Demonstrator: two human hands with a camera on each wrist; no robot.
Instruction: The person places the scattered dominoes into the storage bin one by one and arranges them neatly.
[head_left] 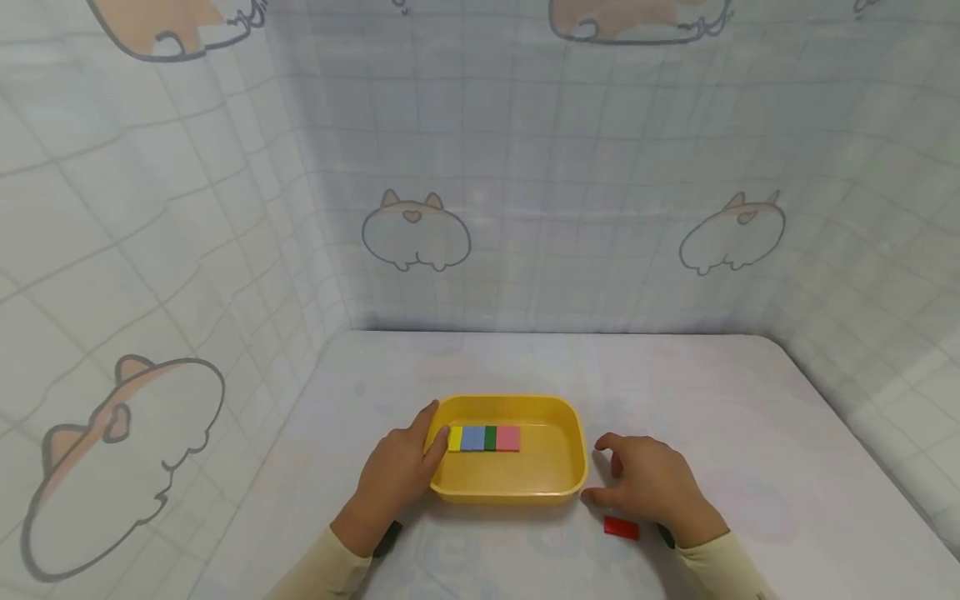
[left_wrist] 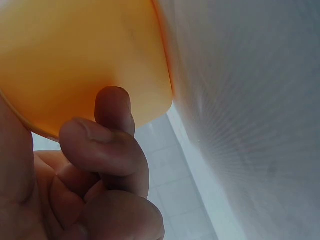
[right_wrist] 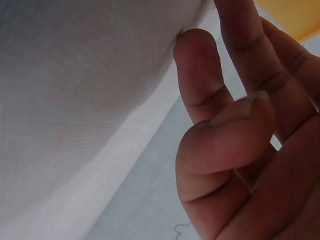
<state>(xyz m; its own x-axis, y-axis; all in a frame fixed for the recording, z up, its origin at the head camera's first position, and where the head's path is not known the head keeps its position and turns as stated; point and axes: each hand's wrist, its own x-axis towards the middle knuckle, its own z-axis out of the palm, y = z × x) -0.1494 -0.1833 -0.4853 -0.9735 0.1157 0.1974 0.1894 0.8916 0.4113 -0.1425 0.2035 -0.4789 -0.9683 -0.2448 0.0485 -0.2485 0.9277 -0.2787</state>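
Observation:
A yellow plastic tray (head_left: 540, 483) sits on the table with its open side up. Inside, a row of flat blocks runs from the left wall: a yellow block (head_left: 455, 439), a blue block (head_left: 472, 439), a green block (head_left: 491, 439) and a pink block (head_left: 507, 439). My left hand (head_left: 397, 467) grips the tray's left wall, thumb over the rim and fingers against the outside (left_wrist: 75, 60). Just off the tray's right side is my right hand (head_left: 648, 479), its fingers loosely bent and holding nothing. Below that hand lies a red block (head_left: 621, 527).
The white table (head_left: 750, 400) extends around the tray. A pale gridded cloth (head_left: 585, 167) with cartoon animals hangs behind it and at both sides. Dark wrist-camera parts show under the left wrist (head_left: 360, 529) and right wrist (head_left: 697, 529).

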